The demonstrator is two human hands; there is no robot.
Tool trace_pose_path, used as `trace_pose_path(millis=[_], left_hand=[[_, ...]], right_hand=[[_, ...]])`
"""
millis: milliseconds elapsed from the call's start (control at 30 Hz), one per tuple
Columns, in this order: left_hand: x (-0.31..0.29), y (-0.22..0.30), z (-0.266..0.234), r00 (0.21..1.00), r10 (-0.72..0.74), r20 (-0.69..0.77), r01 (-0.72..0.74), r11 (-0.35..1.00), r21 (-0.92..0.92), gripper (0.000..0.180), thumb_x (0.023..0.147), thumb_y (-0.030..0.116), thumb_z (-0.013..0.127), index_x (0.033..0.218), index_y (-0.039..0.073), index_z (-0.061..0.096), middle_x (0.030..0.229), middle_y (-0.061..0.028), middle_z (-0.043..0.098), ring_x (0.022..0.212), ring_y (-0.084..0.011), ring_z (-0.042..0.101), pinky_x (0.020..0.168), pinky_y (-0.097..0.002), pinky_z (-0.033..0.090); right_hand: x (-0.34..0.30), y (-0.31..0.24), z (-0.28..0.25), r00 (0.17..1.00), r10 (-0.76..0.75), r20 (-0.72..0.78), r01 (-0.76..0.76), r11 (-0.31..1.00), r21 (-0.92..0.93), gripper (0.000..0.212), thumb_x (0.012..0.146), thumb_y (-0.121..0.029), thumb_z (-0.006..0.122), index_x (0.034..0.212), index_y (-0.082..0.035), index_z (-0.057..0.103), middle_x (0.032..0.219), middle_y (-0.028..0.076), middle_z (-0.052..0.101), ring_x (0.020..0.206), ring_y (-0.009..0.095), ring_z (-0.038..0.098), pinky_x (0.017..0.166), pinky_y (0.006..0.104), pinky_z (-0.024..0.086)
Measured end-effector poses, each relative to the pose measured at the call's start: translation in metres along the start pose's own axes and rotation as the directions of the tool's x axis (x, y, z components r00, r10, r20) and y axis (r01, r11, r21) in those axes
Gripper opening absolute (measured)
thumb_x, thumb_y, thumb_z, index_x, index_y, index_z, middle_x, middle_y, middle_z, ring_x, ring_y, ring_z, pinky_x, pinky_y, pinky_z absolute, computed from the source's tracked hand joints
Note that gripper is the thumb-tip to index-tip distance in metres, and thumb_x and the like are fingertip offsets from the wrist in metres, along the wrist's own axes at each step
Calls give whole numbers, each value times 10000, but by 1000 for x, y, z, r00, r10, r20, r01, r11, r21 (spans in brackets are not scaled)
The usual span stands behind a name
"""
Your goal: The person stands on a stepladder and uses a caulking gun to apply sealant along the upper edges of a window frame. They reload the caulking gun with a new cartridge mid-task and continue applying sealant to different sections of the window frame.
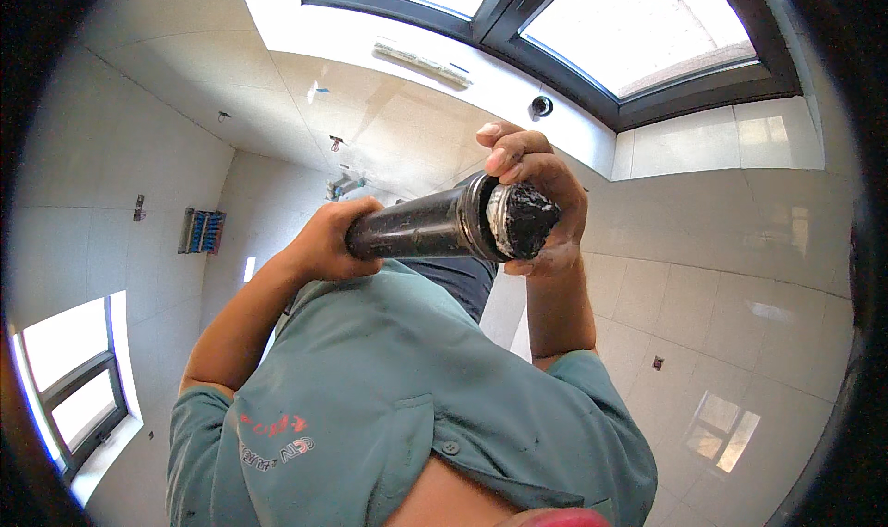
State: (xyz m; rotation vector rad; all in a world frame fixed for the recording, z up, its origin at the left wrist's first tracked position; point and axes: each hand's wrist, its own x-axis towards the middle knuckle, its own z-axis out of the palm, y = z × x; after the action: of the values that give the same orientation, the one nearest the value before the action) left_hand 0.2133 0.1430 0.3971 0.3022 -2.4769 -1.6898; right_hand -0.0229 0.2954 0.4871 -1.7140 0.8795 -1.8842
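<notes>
A long black tube (407, 226), scuffed and cylindrical, is held up in front of my chest, tilted slightly upward to the right. My left hand (328, 238) is wrapped round its left part, closed. At the right end is a ridged black collar (479, 217). Beside the collar sits a black end piece (529, 224), smeared with white and roughly cone-shaped. My right hand (560, 189) curls round this end piece, fingertips above it and thumb side below. Its palm is partly hidden behind the piece.
Dark-framed windows (610, 37) stand above a white sill. On the sill lie a pale roll-like stick (423, 63) and a small round black item (541, 106). Tiled walls carry a blue-and-red pipe fitting (202, 231) and a tap-like fixture (344, 185). A second window (79, 388) is lower left.
</notes>
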Motion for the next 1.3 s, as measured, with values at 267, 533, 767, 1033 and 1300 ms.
trace_pose_path(millis=[267, 533, 767, 1033, 1300], left_hand=[[1, -4, 7, 999, -2, 41, 5, 997, -83, 403, 683, 125, 809, 1033, 46, 625, 840, -110, 641, 758, -214, 616, 737, -339, 515], [9, -4, 6, 996, -53, 78, 60, 994, -87, 474, 713, 95, 796, 1153, 25, 634, 897, -52, 650, 791, -122, 581, 754, -300, 500], [26, -3, 13, 988, -144, 63, 150, 983, -106, 360, 746, 151, 780, 1043, 20, 625, 806, -95, 618, 747, -163, 584, 733, -330, 500], [42, -2, 5, 927, -368, 66, 363, 929, 76, 454, 756, 135, 794, 1167, 11, 646, 896, -47, 680, 822, -130, 625, 783, -302, 521], [41, -15, -1, 895, -444, 37, 435, 889, 146, 351, 738, 125, 815, 998, 24, 601, 788, -13, 607, 714, -113, 559, 681, -290, 493]], right_hand=[[0, -4, 0, 994, -76, -81, 65, 989, -130, 660, 598, -238, 939, 1146, 8, 667, 1197, 192, 632, 1262, 399, 543, 1073, 519, 431], [-4, -11, -9, 967, -213, -142, 119, 866, -486, 661, 654, -288, 953, 1177, 3, 669, 1244, 185, 636, 1299, 387, 544, 1097, 505, 447], [-35, -11, -30, 877, -351, -329, 2, 686, -727, 719, 685, -336, 952, 1231, 1, 627, 1285, 178, 601, 1322, 368, 536, 1117, 519, 465], [-152, 84, -110, 623, -17, -782, -579, 663, -475, 533, 829, -210, 879, 1277, -79, 622, 1192, 70, 663, 1156, 188, 615, 1049, 367, 491], [-309, 196, -242, 13, -64, -998, -942, 333, -34, 615, 679, -352, 938, 1140, -27, 694, 1151, 128, 665, 1104, 289, 632, 963, 408, 510]])
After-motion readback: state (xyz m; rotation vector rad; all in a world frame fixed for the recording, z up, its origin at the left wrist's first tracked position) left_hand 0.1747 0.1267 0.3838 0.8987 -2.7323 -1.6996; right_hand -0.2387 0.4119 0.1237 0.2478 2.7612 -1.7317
